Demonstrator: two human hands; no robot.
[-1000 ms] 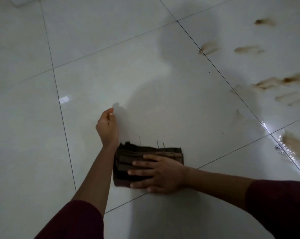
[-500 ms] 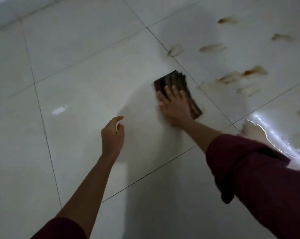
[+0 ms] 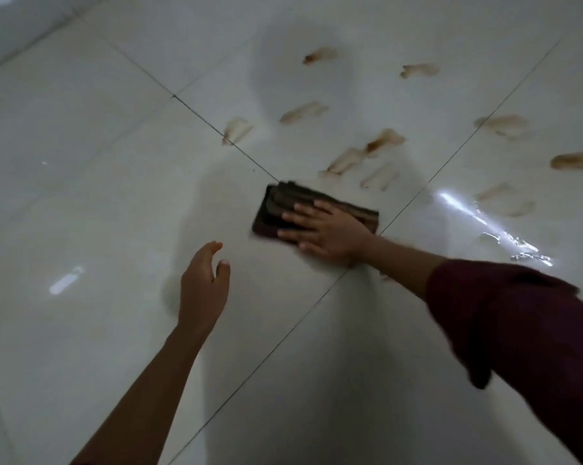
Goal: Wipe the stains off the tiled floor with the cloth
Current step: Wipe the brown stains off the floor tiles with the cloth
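A folded dark brown cloth (image 3: pixel 283 203) lies flat on the glossy white tiled floor (image 3: pixel 99 182), beside the crossing of two grout lines. My right hand (image 3: pixel 327 231) presses down on it with fingers spread flat, pointing left. My left hand (image 3: pixel 203 283) hovers over the tile nearer to me, empty, fingers loosely apart. Several brown smeared stains (image 3: pixel 364 156) mark the tiles just beyond and right of the cloth, the closest a hand's width away. More stains (image 3: pixel 577 161) reach toward the right edge.
A wet, shiny patch (image 3: pixel 504 236) reflects light on the tile right of my right forearm. A wall base (image 3: pixel 11 31) runs along the far left corner. My shadow falls over the middle tiles.
My right hand has slid the cloth across the tile and turned it, so it now lies crosswise near the grout crossing. The view has swung, showing more stains. My left hand has stayed empty.
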